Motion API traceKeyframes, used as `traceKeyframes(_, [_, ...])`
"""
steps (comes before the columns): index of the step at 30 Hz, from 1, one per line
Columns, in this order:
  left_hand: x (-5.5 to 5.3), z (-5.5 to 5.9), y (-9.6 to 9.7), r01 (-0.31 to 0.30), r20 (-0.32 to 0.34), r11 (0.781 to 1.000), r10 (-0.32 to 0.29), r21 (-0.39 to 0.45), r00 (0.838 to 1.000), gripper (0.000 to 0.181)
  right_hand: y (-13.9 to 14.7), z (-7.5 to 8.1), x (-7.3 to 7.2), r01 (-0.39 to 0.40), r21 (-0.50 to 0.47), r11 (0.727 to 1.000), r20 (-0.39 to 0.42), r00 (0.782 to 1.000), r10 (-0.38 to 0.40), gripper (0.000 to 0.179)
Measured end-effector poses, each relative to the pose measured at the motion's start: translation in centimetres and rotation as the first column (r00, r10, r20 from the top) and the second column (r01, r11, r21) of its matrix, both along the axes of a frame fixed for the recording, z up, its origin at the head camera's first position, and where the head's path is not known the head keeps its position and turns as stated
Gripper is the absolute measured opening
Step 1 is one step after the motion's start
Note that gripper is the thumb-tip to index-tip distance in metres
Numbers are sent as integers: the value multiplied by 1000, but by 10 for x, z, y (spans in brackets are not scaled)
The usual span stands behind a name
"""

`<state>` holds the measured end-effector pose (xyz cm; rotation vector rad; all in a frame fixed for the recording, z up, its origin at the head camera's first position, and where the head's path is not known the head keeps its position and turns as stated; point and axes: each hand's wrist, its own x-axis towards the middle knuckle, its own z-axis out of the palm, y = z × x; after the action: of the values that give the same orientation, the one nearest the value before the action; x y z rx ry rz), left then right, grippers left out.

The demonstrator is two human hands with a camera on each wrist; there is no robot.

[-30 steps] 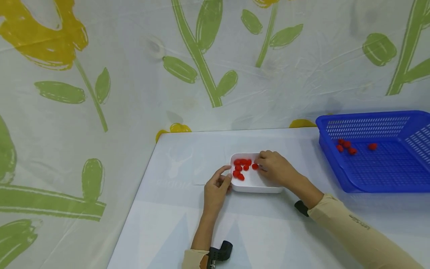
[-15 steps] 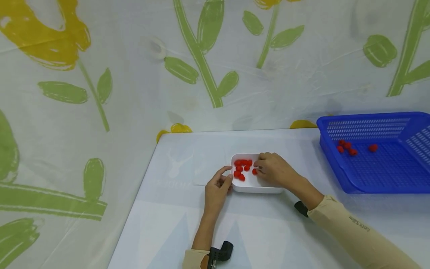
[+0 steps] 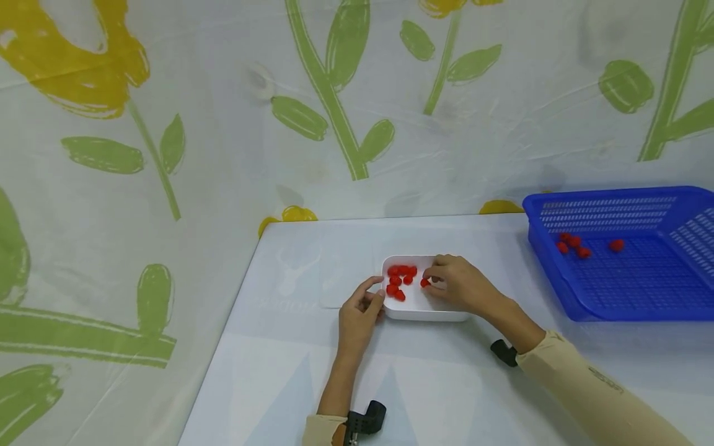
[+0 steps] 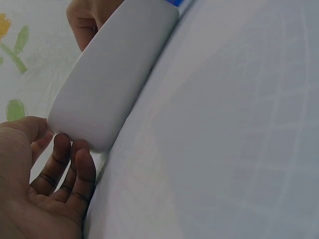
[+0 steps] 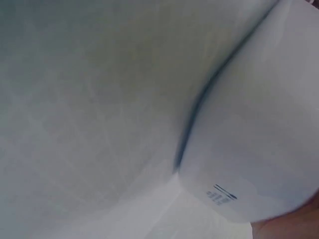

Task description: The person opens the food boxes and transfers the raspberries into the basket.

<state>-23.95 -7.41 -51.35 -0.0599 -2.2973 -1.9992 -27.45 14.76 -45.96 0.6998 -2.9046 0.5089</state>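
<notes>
One red berry (image 3: 425,283) at the tips of the right hand's (image 3: 463,285) thumb and forefinger, inside the white tray (image 3: 426,315). Compared with a second ago, it lies slightly nearer the person. The thumb and forefinger have parted a little since half a second ago, so more of the tray floor shows between them. Fingers curled, apparently pinching the berry; firmness cannot be told, and the right wrist view shows neither fingertips nor berry. Judgement: the berry is being adjusted, not yet left to itself.

Left hand (image 3: 357,319) unchanged at the tray's left end – one digit on the rim, the other fingertips against the outer wall, curled as if to steady it. Left wrist view bears out the contact.

Containers. Tray: low-sided, rounded corners, flat on the table (image 3: 295,371). A loose cluster of berries (image 3: 395,280) fills its left part, some touching; the fingered berry sits apart, to their right. Blue basket (image 3: 647,282): perforated walls, well apart to the right, partly cut by the frame edge. Five berries visible in it – four grouped at the left (image 3: 583,253), one alone (image 3: 616,245). Neither hand touches the basket.
</notes>
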Motion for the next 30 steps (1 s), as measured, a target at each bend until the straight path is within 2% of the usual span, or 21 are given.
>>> traceKeyframes(4, [0, 0, 3, 0, 0, 1000, 0, -3, 1000, 24, 9, 10, 7, 24, -41, 999, 34, 999, -23, 25])
traceKeyframes(12, [0, -3, 3, 11, 6, 1000, -11, 2, 1000, 26, 30, 42, 19, 4, -148, 989, 48, 999, 3, 18])
traceKeyframes(23, [-1, -4, 0, -7, -1, 1000, 7, -16, 1000, 24, 66, 83, 31, -24, -121, 992, -87, 996, 13, 18])
traceKeyframes(30, [-2, -5, 2, -4, 2, 1000, 4, -18, 1000, 25, 101, 113, 43, 76, -111, 991, -150, 984, -92, 22])
